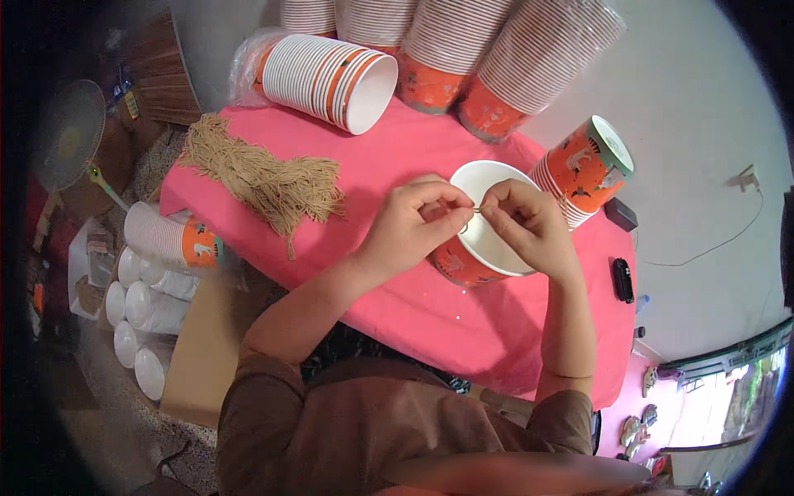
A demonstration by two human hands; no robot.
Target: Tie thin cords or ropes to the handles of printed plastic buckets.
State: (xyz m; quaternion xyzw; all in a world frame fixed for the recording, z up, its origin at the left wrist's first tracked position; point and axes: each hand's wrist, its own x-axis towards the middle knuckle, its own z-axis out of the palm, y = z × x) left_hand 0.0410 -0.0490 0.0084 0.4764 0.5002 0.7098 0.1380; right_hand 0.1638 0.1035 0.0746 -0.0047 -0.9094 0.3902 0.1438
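Cord (477, 210), thin and tan, sits at 2 o'clock in my view, by the paper tub (459, 263); it looks light, soft and limp, best gripped near its ends. My left hand (413, 219) and right hand (531, 221) each pinch it, fingertips nearly closed.

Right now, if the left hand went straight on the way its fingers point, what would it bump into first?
Past the thin strand at its fingertips, the left hand would probably bump into the right hand, which faces it closely. One view makes the exact depth hard to judge.
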